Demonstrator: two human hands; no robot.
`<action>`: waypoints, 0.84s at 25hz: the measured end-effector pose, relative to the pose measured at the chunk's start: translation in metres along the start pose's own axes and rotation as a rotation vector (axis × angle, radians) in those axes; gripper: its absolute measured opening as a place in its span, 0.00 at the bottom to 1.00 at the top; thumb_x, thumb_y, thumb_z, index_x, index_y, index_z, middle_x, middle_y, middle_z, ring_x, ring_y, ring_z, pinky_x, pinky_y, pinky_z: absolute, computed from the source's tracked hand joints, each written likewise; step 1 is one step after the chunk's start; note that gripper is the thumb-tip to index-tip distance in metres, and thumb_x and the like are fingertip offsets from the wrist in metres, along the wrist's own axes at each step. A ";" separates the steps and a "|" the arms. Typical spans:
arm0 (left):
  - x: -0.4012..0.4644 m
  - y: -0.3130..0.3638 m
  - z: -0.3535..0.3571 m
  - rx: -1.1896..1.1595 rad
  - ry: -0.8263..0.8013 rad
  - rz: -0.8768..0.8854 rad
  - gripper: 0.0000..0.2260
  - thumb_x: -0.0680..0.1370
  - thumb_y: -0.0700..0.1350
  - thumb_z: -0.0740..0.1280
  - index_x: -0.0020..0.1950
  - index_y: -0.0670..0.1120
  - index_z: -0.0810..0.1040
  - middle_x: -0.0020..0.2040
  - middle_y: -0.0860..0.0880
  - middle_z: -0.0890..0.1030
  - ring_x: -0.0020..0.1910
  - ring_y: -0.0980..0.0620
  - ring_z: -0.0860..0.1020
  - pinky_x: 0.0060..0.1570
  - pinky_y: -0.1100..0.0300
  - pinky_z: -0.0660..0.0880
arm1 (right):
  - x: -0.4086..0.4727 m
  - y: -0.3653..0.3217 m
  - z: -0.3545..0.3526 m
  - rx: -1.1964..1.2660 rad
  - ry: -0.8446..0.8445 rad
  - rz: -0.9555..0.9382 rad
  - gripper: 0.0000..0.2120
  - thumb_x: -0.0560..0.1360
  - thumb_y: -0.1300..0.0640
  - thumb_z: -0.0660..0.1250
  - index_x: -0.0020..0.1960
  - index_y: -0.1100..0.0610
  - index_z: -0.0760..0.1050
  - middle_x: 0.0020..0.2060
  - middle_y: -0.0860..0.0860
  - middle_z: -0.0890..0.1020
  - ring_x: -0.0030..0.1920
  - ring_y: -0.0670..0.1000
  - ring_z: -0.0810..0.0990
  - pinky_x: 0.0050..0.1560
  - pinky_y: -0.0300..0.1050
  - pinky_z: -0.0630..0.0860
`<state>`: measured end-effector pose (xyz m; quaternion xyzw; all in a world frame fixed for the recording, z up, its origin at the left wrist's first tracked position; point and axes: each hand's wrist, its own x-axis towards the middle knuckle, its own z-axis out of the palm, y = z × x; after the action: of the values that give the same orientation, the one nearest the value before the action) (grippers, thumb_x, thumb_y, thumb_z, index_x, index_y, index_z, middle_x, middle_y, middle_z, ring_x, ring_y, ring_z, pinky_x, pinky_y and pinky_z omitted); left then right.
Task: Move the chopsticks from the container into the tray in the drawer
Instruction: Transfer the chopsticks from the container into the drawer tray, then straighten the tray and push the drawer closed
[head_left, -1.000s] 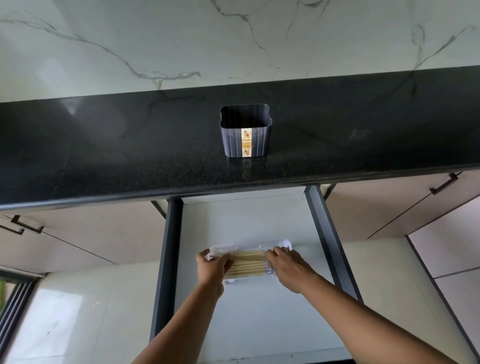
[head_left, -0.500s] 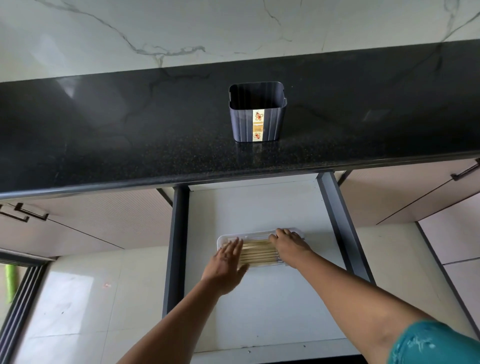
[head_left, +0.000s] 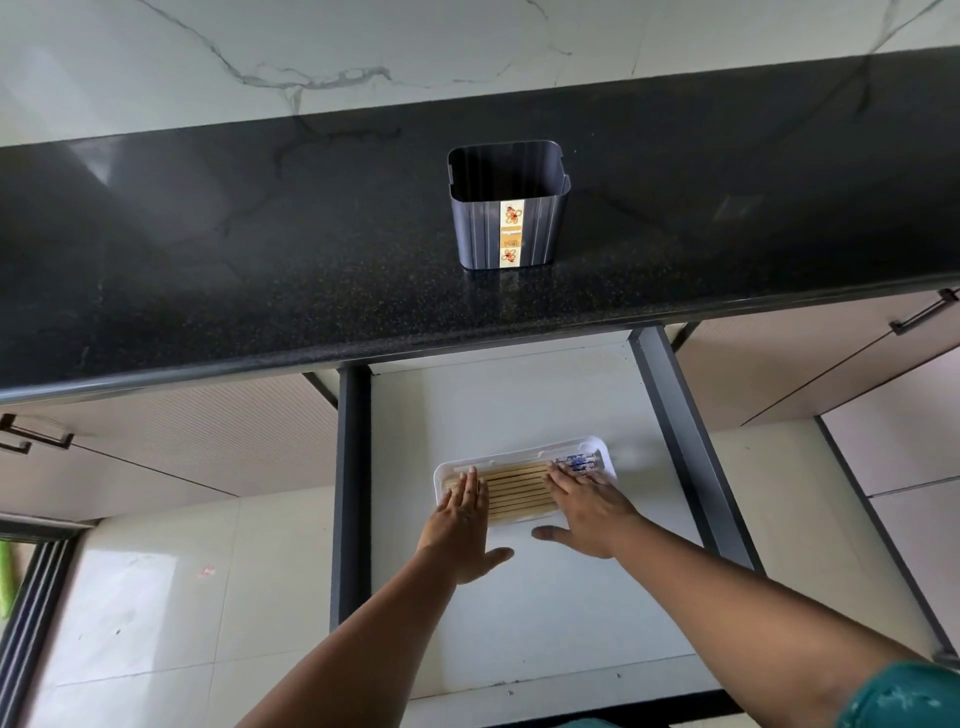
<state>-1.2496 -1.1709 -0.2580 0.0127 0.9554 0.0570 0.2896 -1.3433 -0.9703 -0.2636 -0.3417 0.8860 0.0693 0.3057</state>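
Flatly, hands (head_left: 524, 512) press chopsticks (head_left: 519, 491)

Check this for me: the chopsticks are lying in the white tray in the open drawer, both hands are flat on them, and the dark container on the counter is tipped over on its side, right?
Not quite. The head view shows the dark container standing upright on the counter, open top up. The rest holds: the chopsticks lie in the white tray in the open drawer, with the left hand and right hand flat on them.

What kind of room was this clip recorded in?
Most likely a home kitchen: a black speckled stone countertop under a marble-look wall, handled cabinet fronts below, and an open drawer holding a white tray of wooden chopsticks.
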 end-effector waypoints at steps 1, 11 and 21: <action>0.002 0.001 0.000 0.023 -0.019 -0.005 0.42 0.78 0.63 0.56 0.77 0.37 0.40 0.78 0.38 0.40 0.78 0.43 0.42 0.75 0.52 0.41 | 0.000 0.000 0.001 -0.022 -0.014 0.019 0.48 0.72 0.25 0.44 0.79 0.58 0.46 0.79 0.53 0.46 0.79 0.52 0.46 0.78 0.56 0.46; 0.008 0.009 0.014 0.040 0.066 0.053 0.32 0.81 0.54 0.56 0.76 0.36 0.52 0.77 0.36 0.57 0.76 0.41 0.56 0.75 0.51 0.50 | -0.006 0.000 -0.001 0.030 0.133 -0.094 0.30 0.78 0.41 0.60 0.72 0.58 0.64 0.72 0.53 0.66 0.71 0.54 0.66 0.70 0.49 0.64; 0.006 -0.012 0.003 -0.665 0.724 -0.535 0.20 0.79 0.58 0.55 0.56 0.44 0.74 0.54 0.44 0.78 0.53 0.42 0.75 0.52 0.50 0.72 | -0.001 -0.001 0.001 0.136 0.122 0.059 0.56 0.65 0.21 0.39 0.78 0.61 0.53 0.78 0.57 0.57 0.78 0.55 0.55 0.78 0.51 0.49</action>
<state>-1.2525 -1.1825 -0.2654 -0.3425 0.8943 0.2807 -0.0640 -1.3415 -0.9700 -0.2635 -0.2974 0.9153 -0.0031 0.2716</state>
